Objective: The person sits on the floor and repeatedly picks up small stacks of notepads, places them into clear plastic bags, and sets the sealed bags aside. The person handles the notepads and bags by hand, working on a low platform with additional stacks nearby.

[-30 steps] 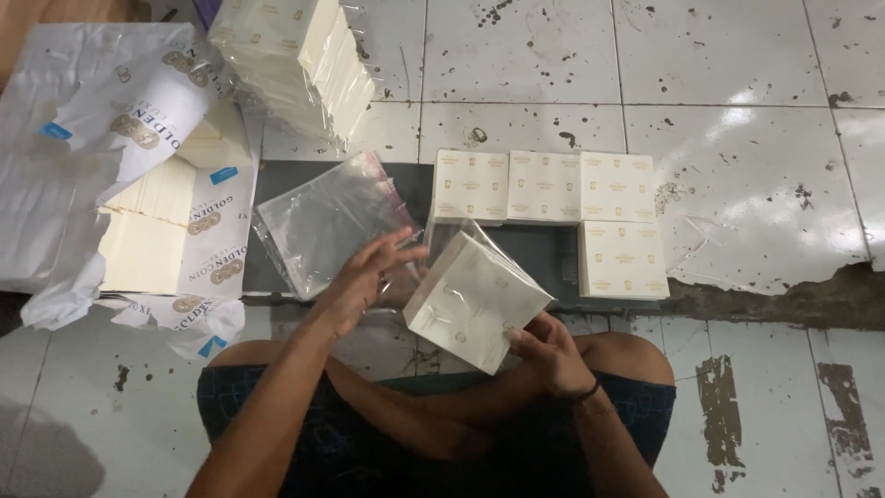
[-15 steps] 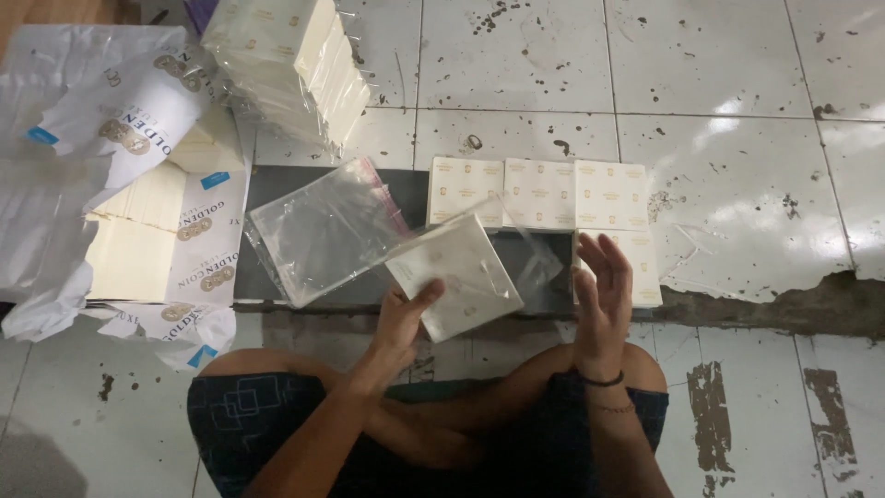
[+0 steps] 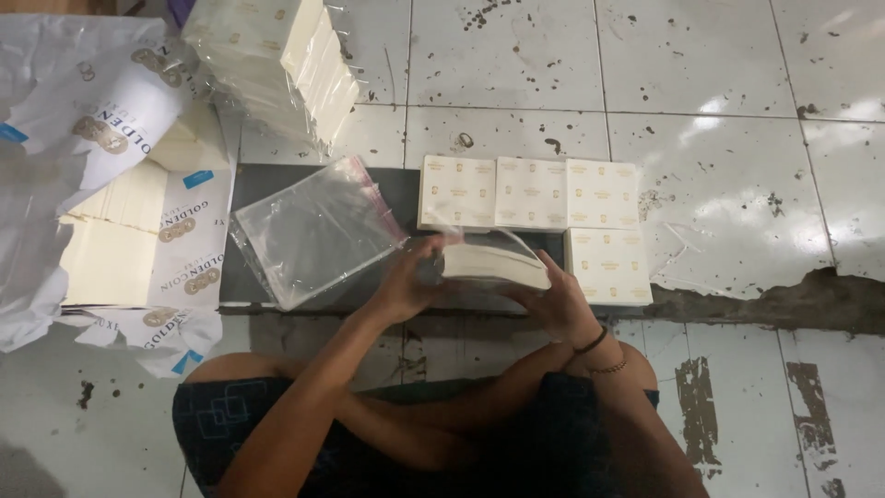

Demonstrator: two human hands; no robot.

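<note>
While both hands grip it from either side, the cream stack (image 3: pixel 493 263) sits flat between them over the dark board (image 3: pixel 249 277), partly inside a clear bag. The left hand (image 3: pixel 410 281) closes on its left end; the right hand (image 3: pixel 558 304), with bracelets at the wrist, cups the right end. Just beyond lie four cream packs (image 3: pixel 530 194) in an L. Left of the hands rests a pile of empty bags (image 3: pixel 313 231). Further left are paper wrappers (image 3: pixel 111 120) on the tiled floor (image 3: pixel 737 138).

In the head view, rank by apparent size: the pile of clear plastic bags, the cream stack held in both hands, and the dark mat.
1. dark mat
2. pile of clear plastic bags
3. cream stack, partly hidden by the hands
</note>
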